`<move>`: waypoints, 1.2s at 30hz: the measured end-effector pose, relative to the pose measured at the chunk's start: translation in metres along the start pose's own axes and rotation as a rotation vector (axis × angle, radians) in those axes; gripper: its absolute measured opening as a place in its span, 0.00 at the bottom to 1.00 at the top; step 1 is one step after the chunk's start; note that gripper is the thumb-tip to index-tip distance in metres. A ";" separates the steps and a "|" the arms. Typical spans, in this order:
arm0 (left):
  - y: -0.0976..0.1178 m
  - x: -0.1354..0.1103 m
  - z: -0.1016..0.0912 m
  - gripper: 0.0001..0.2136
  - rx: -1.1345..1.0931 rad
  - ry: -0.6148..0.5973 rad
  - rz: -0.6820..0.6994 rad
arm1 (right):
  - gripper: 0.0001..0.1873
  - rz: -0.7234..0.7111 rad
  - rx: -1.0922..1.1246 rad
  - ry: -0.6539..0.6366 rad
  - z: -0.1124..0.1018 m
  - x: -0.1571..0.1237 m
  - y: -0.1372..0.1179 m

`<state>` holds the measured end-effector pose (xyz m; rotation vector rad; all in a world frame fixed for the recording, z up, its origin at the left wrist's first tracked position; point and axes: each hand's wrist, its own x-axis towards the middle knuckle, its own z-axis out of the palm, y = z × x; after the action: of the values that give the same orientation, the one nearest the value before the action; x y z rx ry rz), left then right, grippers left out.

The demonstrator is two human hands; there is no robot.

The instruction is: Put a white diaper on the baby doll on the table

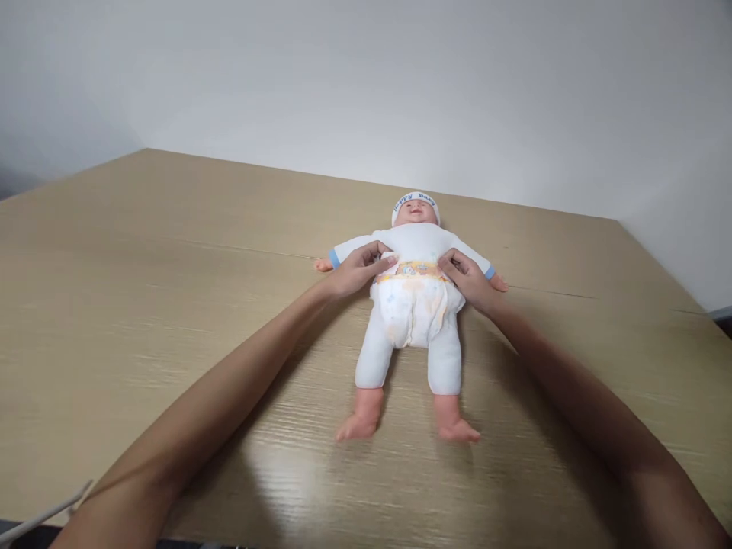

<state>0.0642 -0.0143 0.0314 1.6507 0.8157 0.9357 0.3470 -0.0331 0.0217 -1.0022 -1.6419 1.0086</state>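
A baby doll (pixel 416 242) in a white outfit and a lettered cap lies on its back, its feet toward me. Around its hips sits a white diaper (pixel 412 301) with an orange patterned waistband. My left hand (pixel 366 267) pinches the waistband at the left side of the picture, thumb on top. At the opposite side, my right hand (pixel 462 274) has its thumb and fingers closed on the other end of the waistband. The doll's arms stretch out sideways beyond both hands. My fingertips partly cover the diaper's side tabs.
The doll rests on a wide wooden table (pixel 171 320) with a thin seam running across it. A pale wall (pixel 366 91) rises behind the far edge. At the lower left, a thin white cable or rod (pixel 49 512) pokes in near my forearm.
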 end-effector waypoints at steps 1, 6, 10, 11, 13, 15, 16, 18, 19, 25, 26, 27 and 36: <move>-0.002 0.001 0.002 0.25 -0.019 0.024 -0.005 | 0.33 0.002 0.007 0.036 0.003 0.000 0.003; -0.002 0.001 0.014 0.24 -0.016 0.140 -0.020 | 0.27 -0.038 -0.149 0.159 0.005 -0.003 0.013; 0.011 -0.001 0.017 0.18 0.159 0.233 0.007 | 0.19 -0.176 -0.457 0.291 -0.014 -0.005 0.011; 0.015 -0.002 0.016 0.16 0.227 0.267 0.020 | 0.19 -0.209 -0.530 0.312 -0.021 -0.006 0.011; 0.020 -0.004 0.008 0.13 0.392 0.353 0.058 | 0.22 -0.254 -0.660 0.362 -0.038 -0.011 0.011; 0.020 -0.006 -0.005 0.12 0.584 0.436 0.107 | 0.21 -0.281 -0.760 0.397 -0.056 -0.019 0.016; 0.018 -0.007 -0.013 0.12 0.678 0.462 0.123 | 0.21 -0.293 -0.797 0.392 -0.064 -0.023 0.019; 0.009 -0.009 -0.029 0.14 0.831 0.468 0.102 | 0.22 -0.304 -0.836 0.317 -0.080 -0.031 0.028; 0.003 -0.010 -0.036 0.16 0.880 0.453 0.067 | 0.24 -0.299 -0.839 0.263 -0.086 -0.034 0.033; -0.029 -0.012 -0.050 0.30 0.967 0.391 -0.121 | 0.28 -0.205 -0.778 0.200 -0.092 -0.037 0.046; -0.031 -0.012 -0.049 0.31 0.982 0.382 -0.124 | 0.28 -0.192 -0.766 0.202 -0.089 -0.037 0.044; -0.031 -0.012 -0.048 0.33 0.998 0.371 -0.121 | 0.27 -0.176 -0.752 0.193 -0.085 -0.037 0.042; -0.032 -0.007 -0.043 0.37 0.881 0.290 -0.216 | 0.29 0.139 -0.487 0.085 -0.051 -0.036 0.016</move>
<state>0.0213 0.0064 0.0066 2.1108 1.7428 0.6991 0.4072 -0.0525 0.0080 -1.4762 -1.8065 0.6500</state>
